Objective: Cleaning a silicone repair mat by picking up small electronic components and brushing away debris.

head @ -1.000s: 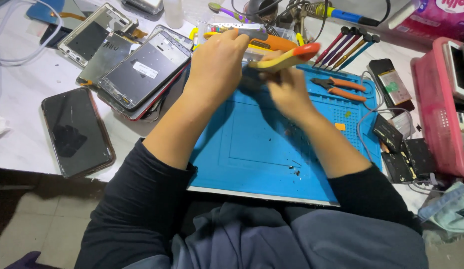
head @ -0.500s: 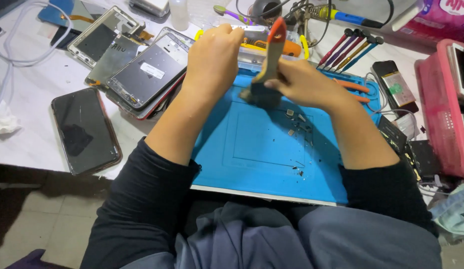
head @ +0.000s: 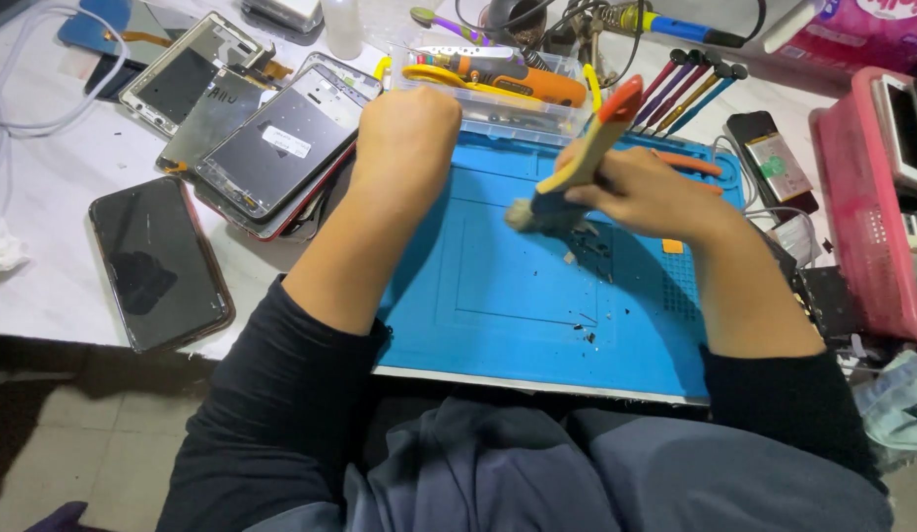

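One brush, two hands. The right hand had its fingers wrapped tight round the brush handle, bristles over the blue mat; the left hand rested fisted, holding nothing visible.

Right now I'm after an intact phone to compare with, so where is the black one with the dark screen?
In the head view the black phone lies face up on the white table, beside the left forearm, just below the pile of opened phones.

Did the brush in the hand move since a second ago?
Yes. The brush in the right hand swung from lying flat near the clear tool box to pointing up, its bristles over the blue mat.
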